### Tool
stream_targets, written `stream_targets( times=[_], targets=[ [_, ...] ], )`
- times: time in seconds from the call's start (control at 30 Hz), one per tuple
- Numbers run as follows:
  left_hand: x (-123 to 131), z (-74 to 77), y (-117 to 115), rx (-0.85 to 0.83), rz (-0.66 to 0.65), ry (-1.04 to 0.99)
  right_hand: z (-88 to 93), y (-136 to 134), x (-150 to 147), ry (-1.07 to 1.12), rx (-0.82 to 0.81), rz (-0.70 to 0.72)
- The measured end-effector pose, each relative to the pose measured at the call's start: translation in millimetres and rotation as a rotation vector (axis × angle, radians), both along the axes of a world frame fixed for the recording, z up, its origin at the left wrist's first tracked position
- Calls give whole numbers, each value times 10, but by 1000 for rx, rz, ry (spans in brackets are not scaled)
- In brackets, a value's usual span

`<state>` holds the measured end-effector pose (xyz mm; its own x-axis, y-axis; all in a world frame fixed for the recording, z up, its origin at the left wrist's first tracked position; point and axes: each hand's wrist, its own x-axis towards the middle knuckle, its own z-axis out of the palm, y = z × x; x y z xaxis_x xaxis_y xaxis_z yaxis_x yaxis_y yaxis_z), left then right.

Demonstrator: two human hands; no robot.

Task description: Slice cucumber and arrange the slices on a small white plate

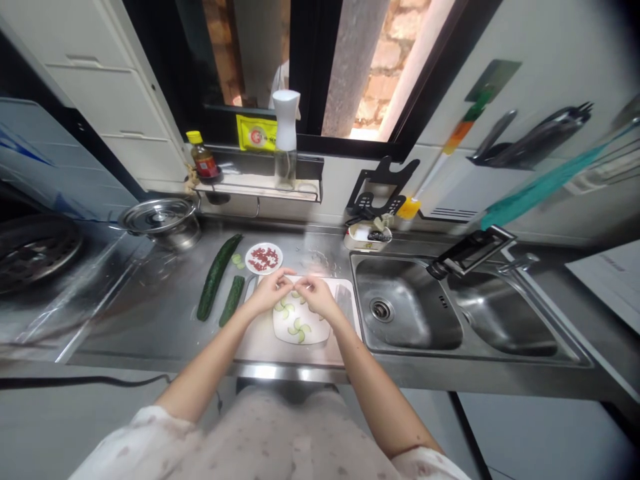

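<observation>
Both hands meet over the far edge of a white plate (pixel 320 331) that lies on a pale cutting board (pixel 260 343). My left hand (pixel 270 291) and my right hand (pixel 316 296) have their fingers pinched together around small cucumber slices (pixel 296 293). On the plate, cucumber slices (pixel 295 327) are laid out in pinwheel shapes. A long whole cucumber (pixel 216 274) and a shorter cucumber piece (pixel 232 300) lie on the steel counter to the left. A small white dish of red bits (pixel 264 258) sits behind the hands.
A double steel sink (pixel 415 313) with a black tap (pixel 470 250) lies to the right. A lidded pot (pixel 161 220) stands at back left beside a stove. A shelf holds a sauce bottle (pixel 203 157) and a spray bottle (pixel 286 137). Utensils hang on the right wall.
</observation>
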<state>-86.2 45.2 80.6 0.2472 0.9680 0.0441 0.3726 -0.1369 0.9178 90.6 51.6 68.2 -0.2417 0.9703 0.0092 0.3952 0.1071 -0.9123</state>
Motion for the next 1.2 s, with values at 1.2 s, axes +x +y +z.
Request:
stream_targets(
  times=[1.2],
  targets=[
    [299,-760,180,-136,159,574,-579,200,142,-758,51,79]
  ],
)
